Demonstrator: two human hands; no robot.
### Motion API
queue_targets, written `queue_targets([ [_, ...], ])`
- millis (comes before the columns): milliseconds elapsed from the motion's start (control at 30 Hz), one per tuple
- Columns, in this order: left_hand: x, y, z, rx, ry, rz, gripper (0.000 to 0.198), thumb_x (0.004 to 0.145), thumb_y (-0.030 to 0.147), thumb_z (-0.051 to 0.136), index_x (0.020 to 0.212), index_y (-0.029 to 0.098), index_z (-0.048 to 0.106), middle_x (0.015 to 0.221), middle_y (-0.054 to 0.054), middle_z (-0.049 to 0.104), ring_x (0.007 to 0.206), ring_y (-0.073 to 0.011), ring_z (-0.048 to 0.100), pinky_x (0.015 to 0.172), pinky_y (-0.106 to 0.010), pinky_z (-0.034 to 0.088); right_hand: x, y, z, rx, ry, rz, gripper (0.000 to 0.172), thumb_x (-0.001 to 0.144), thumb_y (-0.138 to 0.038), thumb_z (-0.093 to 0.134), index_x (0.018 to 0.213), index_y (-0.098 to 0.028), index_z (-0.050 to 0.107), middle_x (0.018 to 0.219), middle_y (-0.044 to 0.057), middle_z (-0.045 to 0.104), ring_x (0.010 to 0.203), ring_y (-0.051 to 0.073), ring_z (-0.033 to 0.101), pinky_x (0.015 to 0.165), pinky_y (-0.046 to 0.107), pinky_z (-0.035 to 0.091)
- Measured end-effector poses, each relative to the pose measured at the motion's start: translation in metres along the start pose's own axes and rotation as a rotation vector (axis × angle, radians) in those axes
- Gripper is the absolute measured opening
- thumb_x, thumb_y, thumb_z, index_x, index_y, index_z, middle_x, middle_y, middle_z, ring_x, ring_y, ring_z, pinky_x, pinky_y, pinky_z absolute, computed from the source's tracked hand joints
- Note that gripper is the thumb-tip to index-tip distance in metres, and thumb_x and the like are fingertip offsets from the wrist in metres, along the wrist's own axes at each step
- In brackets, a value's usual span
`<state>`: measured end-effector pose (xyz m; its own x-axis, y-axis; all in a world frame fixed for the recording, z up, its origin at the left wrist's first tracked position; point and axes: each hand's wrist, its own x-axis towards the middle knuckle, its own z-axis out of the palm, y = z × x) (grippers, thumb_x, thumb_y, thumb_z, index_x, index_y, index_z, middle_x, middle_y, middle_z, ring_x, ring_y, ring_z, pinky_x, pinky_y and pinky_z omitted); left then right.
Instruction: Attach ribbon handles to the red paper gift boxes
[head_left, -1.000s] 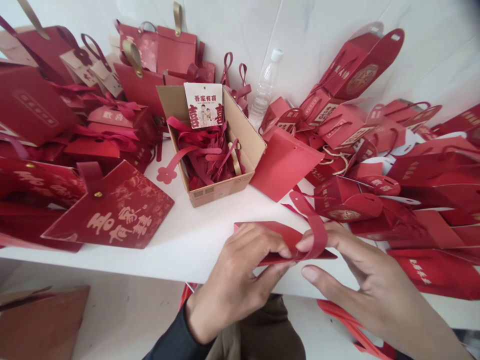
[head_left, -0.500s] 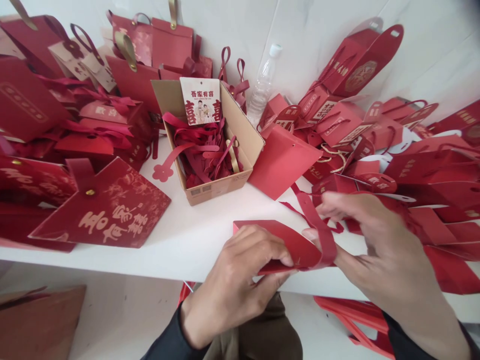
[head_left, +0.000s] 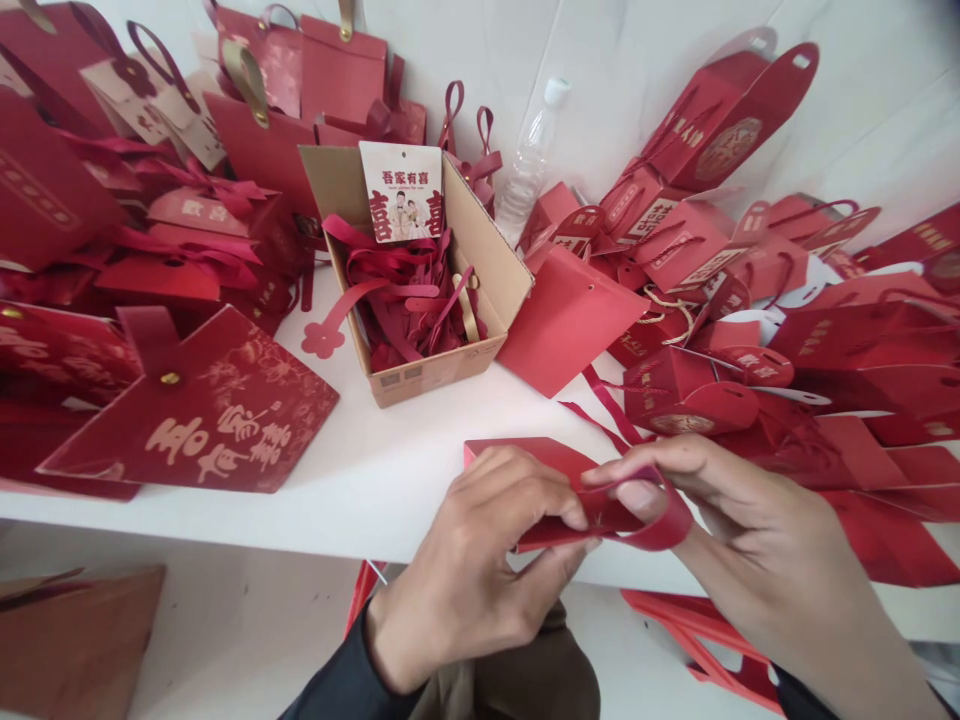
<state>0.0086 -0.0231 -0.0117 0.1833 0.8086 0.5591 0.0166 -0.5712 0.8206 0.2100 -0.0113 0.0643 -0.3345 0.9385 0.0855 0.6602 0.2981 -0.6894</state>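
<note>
The left hand (head_left: 480,560) pinches the near edge of a red paper bag (head_left: 571,464) between thumb and curled fingers, while the right hand (head_left: 757,530) has thumb and forefinger closed on a red strap (head_left: 667,528), which loops round the thumb tip. No lettering can be read on the bag; it lies directly under the left fingers, its far edge just beyond them, above the front of a white table (head_left: 360,470). Past the hands stands an open cardboard box (head_left: 450,372) of straps, with a card (head_left: 405,190) reading 吾家有喜 and a large 喜 on either side; the small line beneath is too fine to read. To the left, a pointed bag (head_left: 225,420) carries 吾家有喜 in pale script, and a box behind it (head_left: 201,212) says 歡喜. Red boxes (head_left: 686,240) crowd the right. A clear bottle (head_left: 529,165) stands near the pale, veined wall (head_left: 615,60); a red stool (head_left: 697,625) shows below.
</note>
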Motion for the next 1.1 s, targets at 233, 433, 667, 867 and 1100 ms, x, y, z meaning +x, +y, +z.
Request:
queue_targets([
  [233,0.0,-0.004,0.001,-0.016,0.01,-0.002,0.015,0.089,0.012,0.075,0.098,0.017,0.064,0.09,-0.005,0.071,0.084,-0.0165,0.064,0.08,-0.033,0.053,0.004,-0.005,-0.002,0.138,-0.081,0.108,0.011,0.096,-0.039,0.07,0.099,-0.029,0.068,0.096,0.0,0.077,0.084,0.019,0.076,0.075,0.026,0.063],
  [433,-0.001,-0.004,-0.001,-0.04,-0.015,-0.007,0.015,0.09,0.014,0.075,0.099,0.018,0.064,0.091,-0.004,0.072,0.084,-0.0167,0.064,0.081,-0.033,0.053,0.02,-0.007,-0.008,0.24,-0.209,0.155,0.019,0.088,-0.041,0.079,0.085,-0.025,0.071,0.078,-0.002,0.07,0.073,0.016,0.07,0.067,0.024,0.06],
  [667,-0.001,-0.004,0.0,-0.087,-0.016,-0.016,0.017,0.087,0.012,0.078,0.097,0.016,0.065,0.091,-0.004,0.072,0.085,-0.0158,0.064,0.083,-0.033,0.052,0.03,0.004,-0.01,0.423,-0.355,0.274,0.019,0.081,-0.03,0.087,0.084,-0.023,0.07,0.075,-0.004,0.069,0.071,0.012,0.066,0.061,0.018,0.051],
  [867,0.001,-0.005,0.0,-0.093,0.0,-0.02,0.013,0.09,0.015,0.076,0.096,0.016,0.065,0.091,-0.003,0.073,0.085,-0.0147,0.064,0.084,-0.032,0.052,0.025,0.004,-0.014,0.353,-0.278,0.241,0.015,0.083,-0.035,0.085,0.086,-0.025,0.074,0.078,-0.003,0.07,0.071,0.013,0.066,0.063,0.019,0.052],
  [1100,0.002,-0.006,0.0,-0.083,0.02,-0.023,0.013,0.089,0.015,0.077,0.095,0.015,0.066,0.09,-0.003,0.073,0.085,-0.0141,0.065,0.084,-0.031,0.052,0.02,0.005,-0.014,0.271,-0.278,0.211,0.015,0.085,-0.038,0.083,0.089,-0.027,0.075,0.08,-0.004,0.069,0.073,0.014,0.064,0.066,0.021,0.05],
])
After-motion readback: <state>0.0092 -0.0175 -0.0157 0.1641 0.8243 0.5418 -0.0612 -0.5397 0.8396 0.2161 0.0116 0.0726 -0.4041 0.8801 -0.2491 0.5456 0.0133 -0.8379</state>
